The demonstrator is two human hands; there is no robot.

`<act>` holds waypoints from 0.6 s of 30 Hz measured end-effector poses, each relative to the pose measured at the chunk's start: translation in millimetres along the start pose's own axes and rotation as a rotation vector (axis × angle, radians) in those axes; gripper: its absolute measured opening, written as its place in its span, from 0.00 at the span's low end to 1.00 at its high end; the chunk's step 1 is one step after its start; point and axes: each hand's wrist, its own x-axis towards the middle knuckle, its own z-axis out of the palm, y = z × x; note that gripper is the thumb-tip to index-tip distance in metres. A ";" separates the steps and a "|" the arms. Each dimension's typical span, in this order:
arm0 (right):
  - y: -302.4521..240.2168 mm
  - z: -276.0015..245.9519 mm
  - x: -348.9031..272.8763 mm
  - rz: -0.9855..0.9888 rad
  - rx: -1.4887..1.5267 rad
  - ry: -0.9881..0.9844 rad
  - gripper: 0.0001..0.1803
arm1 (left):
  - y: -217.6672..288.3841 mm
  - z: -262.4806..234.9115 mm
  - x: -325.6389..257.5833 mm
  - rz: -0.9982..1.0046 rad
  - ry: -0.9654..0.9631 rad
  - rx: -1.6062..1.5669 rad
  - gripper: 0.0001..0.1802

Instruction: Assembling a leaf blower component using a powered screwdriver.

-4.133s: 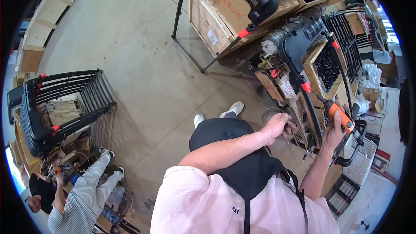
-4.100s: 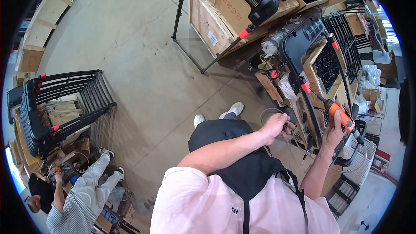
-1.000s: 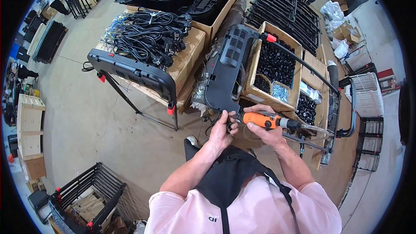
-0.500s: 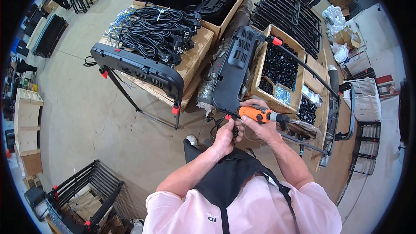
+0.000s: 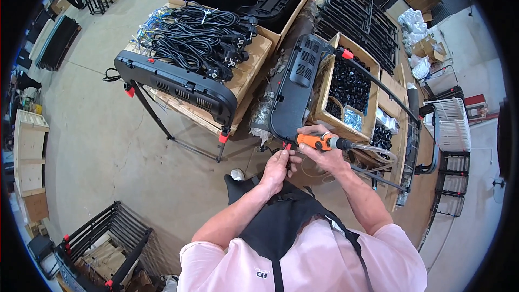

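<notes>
My right hand (image 5: 325, 154) is wrapped round an orange power screwdriver (image 5: 312, 141), its dark grey end pointing right, beside the corner of a black vented plastic housing (image 5: 288, 109). At that corner sits a red clip (image 5: 287, 145). Just below the clip, my left hand (image 5: 275, 168) is closed, thumb and fingers pinched together. Something small and dark shows between its fingers, too hidden to name. The housing lies at the bench edge, joined to a black tube frame (image 5: 385, 86) by another red clip (image 5: 346, 54).
A wooden bin (image 5: 323, 109) of small black knobs (image 5: 348, 84) and silver screws (image 5: 353, 119) stands at right. Black power cables (image 5: 197, 38) lie on a carton at left. A second vented housing (image 5: 175, 86) on legs stands before it. Folded black frames (image 5: 111, 238) are at lower left.
My left hand has risen slightly toward the red clip, and the dark pieces in it show less. The screwdriver stays in my right hand, nearly still. The view has shifted a little.
</notes>
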 end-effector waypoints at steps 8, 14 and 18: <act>1.1 9.9 -2.5 0.001 0.012 0.078 0.20 | 0.4 -22.0 -3.6 -0.103 -0.028 -0.137 0.16; -19.8 11.6 -17.0 0.057 0.190 0.261 0.27 | 20.0 -19.1 9.1 -0.178 0.030 -0.266 0.15; -34.4 5.6 -21.3 0.001 0.224 0.259 0.28 | 38.8 -9.6 30.7 -0.166 0.007 -0.405 0.14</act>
